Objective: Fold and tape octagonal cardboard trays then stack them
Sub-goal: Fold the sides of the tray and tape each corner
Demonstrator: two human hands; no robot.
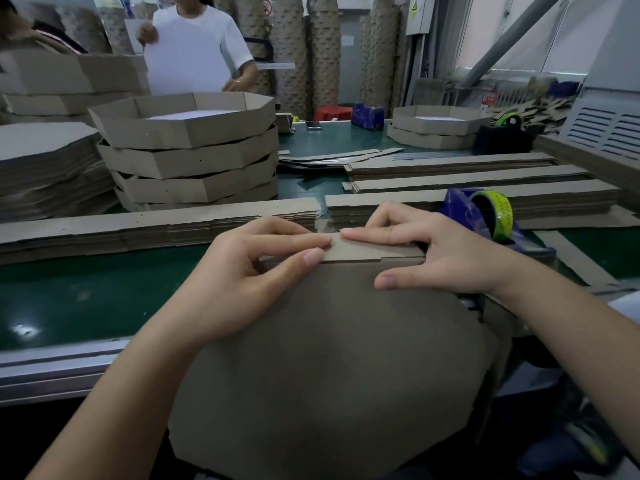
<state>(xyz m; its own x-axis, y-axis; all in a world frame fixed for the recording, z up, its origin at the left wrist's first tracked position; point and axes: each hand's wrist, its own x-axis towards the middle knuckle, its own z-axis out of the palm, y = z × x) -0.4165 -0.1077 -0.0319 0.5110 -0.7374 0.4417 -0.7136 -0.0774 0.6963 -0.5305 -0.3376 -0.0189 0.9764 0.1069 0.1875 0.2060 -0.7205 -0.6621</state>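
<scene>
- Head view: the left hand [263, 271] pinches the left end of a side flap [374, 251], thumb in front and fingers behind. The right hand [436, 258] lays its forefinger along the flap's top edge with the thumb pressed on the panel below, so both are clamped on the flap.
- The flap belongs to the cardboard blank [329, 358], which overhangs the near edge of the bench [69, 289] toward the person.
- The step looks like creasing this flap upright. It should go best if both thumbs stay on the score line and the whole length turns at once, so the wall stands square before taping.
- A tape dispenser [491, 216] sits just beside the right hand, near enough to reach while the left hand holds the fold.
- Across the bench, the stack of trays [190, 168] has a white sheet [194, 115] lying in its top tray; what the lower trays hold is hidden.
- A smaller second stack [433, 138] far right also shows white in its top tray.
</scene>
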